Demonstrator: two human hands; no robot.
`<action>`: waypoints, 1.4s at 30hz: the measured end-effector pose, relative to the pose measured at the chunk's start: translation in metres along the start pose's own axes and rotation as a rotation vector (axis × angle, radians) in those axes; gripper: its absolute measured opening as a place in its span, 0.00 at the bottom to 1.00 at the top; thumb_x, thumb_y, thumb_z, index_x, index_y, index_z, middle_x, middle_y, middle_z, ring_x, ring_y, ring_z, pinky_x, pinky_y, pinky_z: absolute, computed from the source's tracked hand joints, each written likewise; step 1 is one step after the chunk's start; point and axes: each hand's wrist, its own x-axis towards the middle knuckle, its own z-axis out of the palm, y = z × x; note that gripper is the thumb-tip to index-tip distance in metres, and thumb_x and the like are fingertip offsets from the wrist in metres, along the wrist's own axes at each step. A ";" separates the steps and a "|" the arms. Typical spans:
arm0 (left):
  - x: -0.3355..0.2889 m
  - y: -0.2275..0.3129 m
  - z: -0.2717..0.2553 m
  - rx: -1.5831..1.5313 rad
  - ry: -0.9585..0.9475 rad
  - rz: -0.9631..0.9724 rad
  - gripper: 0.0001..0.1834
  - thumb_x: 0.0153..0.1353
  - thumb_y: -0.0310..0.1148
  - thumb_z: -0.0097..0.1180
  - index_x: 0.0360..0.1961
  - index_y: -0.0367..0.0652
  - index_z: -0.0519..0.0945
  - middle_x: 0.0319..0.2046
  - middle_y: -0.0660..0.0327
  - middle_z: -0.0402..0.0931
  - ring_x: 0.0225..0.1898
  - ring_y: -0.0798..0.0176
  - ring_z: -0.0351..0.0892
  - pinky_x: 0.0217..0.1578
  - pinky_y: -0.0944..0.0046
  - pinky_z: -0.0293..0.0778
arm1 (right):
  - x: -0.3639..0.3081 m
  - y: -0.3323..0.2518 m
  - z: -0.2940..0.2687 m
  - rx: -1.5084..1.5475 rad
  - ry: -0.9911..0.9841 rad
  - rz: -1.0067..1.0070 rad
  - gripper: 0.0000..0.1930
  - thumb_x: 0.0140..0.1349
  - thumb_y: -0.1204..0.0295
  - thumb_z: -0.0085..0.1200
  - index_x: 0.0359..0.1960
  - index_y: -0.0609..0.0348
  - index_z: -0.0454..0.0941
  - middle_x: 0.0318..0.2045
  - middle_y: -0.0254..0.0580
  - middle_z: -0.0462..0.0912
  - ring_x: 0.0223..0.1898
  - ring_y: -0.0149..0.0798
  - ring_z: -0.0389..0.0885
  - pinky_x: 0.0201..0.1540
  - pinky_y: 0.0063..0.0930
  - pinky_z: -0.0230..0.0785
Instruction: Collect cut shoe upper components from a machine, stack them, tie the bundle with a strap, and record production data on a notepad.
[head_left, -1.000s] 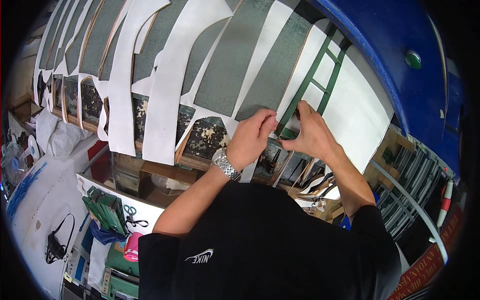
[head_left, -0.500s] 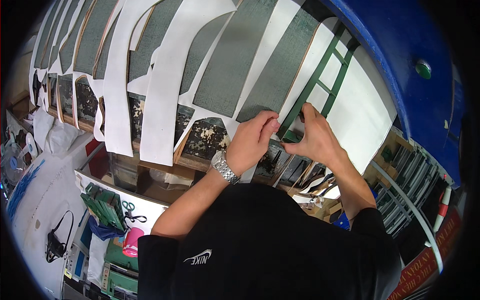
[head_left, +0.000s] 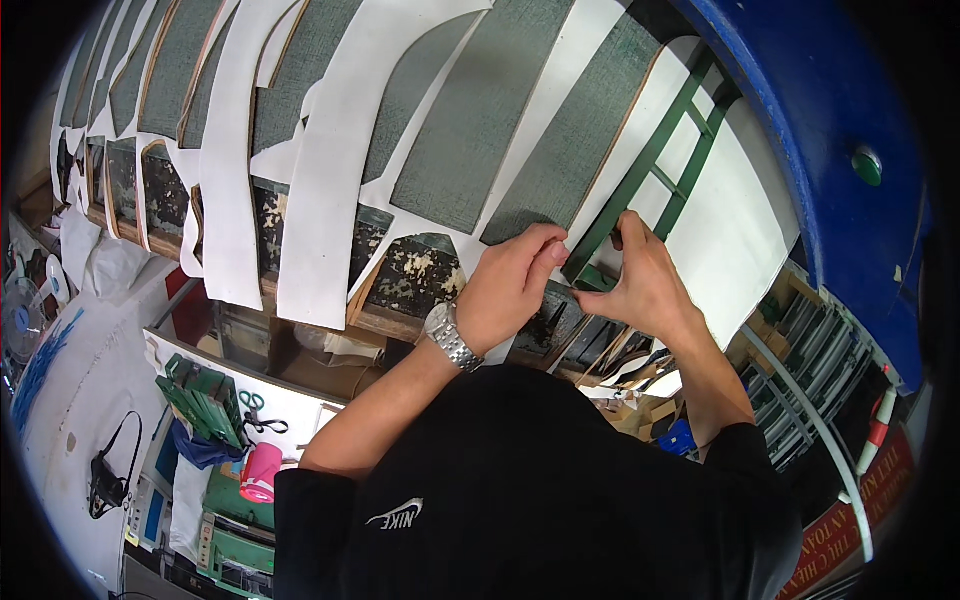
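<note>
A green cutting die [head_left: 637,180], a long narrow frame with crossbars, lies on a white sheet [head_left: 745,190] below the blue press head. My right hand [head_left: 650,285] grips its near end, thumb at the end and fingers curled over the right-hand bar. Beside the die's near left corner is my left hand [head_left: 508,285], closed, thumb pressed to the curled fingers. Whatever its fingertips hold, if anything, is hidden. Long cut-outs in the sheet left of the hands show the dark green board [head_left: 475,120] beneath.
The blue press head [head_left: 800,90] with a green button rises at the right. White strips [head_left: 318,250] overhang the near edge at left. Lower left are several stacked green dies [head_left: 200,400], scissors [head_left: 258,415] and a pink cup [head_left: 262,470]. Metal racks [head_left: 800,385] stand lower right.
The view has shifted a little, so the press head and die appear slightly farther right and lower. Both hands keep nearly the same pose at the die's near end.
</note>
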 end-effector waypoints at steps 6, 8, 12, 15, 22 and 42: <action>0.000 0.000 -0.002 0.014 0.008 0.030 0.14 0.81 0.35 0.51 0.56 0.36 0.80 0.42 0.51 0.90 0.45 0.54 0.92 0.45 0.59 0.84 | 0.001 -0.002 -0.003 0.006 -0.043 0.049 0.41 0.40 0.67 0.80 0.51 0.70 0.65 0.40 0.62 0.78 0.43 0.56 0.83 0.49 0.43 0.78; -0.001 0.000 -0.002 0.007 0.007 0.028 0.14 0.81 0.35 0.50 0.56 0.36 0.80 0.42 0.51 0.89 0.45 0.53 0.92 0.45 0.59 0.84 | -0.001 -0.002 -0.003 0.003 -0.029 0.013 0.40 0.42 0.66 0.80 0.51 0.73 0.64 0.41 0.65 0.78 0.42 0.58 0.83 0.45 0.45 0.79; 0.000 -0.002 -0.002 -0.022 0.018 0.054 0.14 0.81 0.34 0.50 0.55 0.36 0.80 0.41 0.52 0.89 0.44 0.53 0.92 0.45 0.59 0.84 | 0.000 -0.004 -0.005 0.008 -0.041 0.015 0.41 0.42 0.66 0.80 0.51 0.74 0.64 0.41 0.65 0.77 0.41 0.57 0.83 0.45 0.44 0.79; -0.001 -0.003 -0.001 -0.020 0.019 0.076 0.13 0.80 0.34 0.50 0.54 0.35 0.80 0.41 0.52 0.89 0.44 0.51 0.91 0.44 0.58 0.83 | -0.002 -0.005 -0.006 -0.007 -0.058 0.036 0.42 0.42 0.66 0.81 0.52 0.75 0.64 0.42 0.65 0.78 0.42 0.57 0.83 0.46 0.44 0.80; -0.003 0.010 0.009 0.124 0.080 0.173 0.13 0.79 0.34 0.53 0.52 0.37 0.82 0.40 0.51 0.88 0.42 0.51 0.91 0.42 0.58 0.83 | -0.071 -0.028 -0.093 0.077 0.091 0.025 0.41 0.38 0.65 0.78 0.55 0.65 0.69 0.38 0.50 0.83 0.37 0.46 0.87 0.44 0.36 0.81; 0.036 0.071 0.071 -0.938 -0.464 -0.418 0.23 0.82 0.46 0.49 0.65 0.39 0.77 0.57 0.56 0.84 0.56 0.62 0.86 0.56 0.58 0.83 | -0.085 -0.005 -0.076 0.068 0.189 -0.129 0.40 0.39 0.59 0.82 0.49 0.60 0.68 0.32 0.45 0.82 0.34 0.45 0.85 0.41 0.38 0.79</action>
